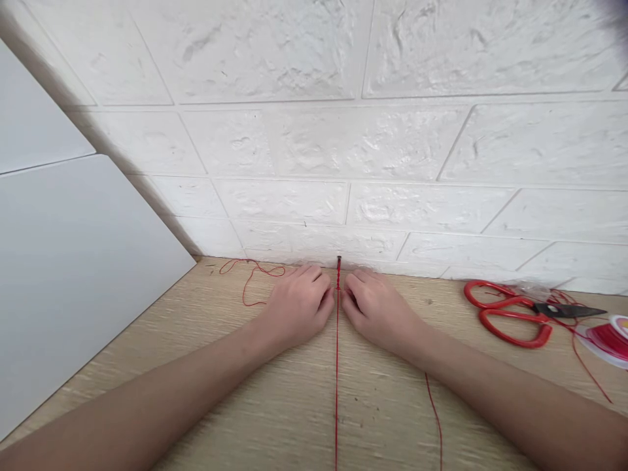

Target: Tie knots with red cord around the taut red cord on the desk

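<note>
A red thread [337, 379] runs straight toward me from a small dark nail [339, 258] at the foot of the wall. Just below the nail, its upper part is a short knotted red braid [338, 276]. My left hand [301, 302] is closed at the braid's left side, and a loose red strand [251, 278] trails out behind it. On the other side my right hand [375, 304] is closed too, with another strand [436, 418] coming out from under that forearm. Both hands grip thread at the lowest knot; the pinched fingertips are mostly hidden.
Red-handled scissors [515, 314] lie at the right, with tangled red thread and clear plastic [532, 289] around the blades. Beside them is a spool of red thread [608, 341]. A white brick-patterned wall [314, 144] rises behind, and a white panel [88, 275] stands at the left.
</note>
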Demonstrator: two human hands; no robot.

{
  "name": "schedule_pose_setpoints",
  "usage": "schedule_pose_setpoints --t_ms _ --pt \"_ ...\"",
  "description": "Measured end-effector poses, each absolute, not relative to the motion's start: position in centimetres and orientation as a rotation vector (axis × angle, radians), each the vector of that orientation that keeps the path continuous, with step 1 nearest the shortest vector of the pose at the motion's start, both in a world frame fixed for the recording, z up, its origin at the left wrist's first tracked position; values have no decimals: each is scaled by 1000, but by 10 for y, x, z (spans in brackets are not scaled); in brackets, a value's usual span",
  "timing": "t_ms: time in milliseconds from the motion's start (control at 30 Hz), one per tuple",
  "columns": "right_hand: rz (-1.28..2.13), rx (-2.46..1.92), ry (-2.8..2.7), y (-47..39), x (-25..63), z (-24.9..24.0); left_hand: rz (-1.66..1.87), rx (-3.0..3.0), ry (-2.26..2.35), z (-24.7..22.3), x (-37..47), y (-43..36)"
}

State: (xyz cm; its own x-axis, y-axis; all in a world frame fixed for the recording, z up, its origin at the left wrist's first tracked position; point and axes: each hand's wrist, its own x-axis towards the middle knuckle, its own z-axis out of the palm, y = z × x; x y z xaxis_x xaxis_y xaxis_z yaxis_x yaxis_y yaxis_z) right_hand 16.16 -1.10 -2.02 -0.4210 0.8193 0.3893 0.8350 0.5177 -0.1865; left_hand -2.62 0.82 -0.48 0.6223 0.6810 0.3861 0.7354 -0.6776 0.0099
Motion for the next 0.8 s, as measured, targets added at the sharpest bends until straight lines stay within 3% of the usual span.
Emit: schedule_pose_setpoints --t_ms 800 --pt "1 -1457 -2321 -10 158 -17 -455 -2915 -1315 -4 -24 12"
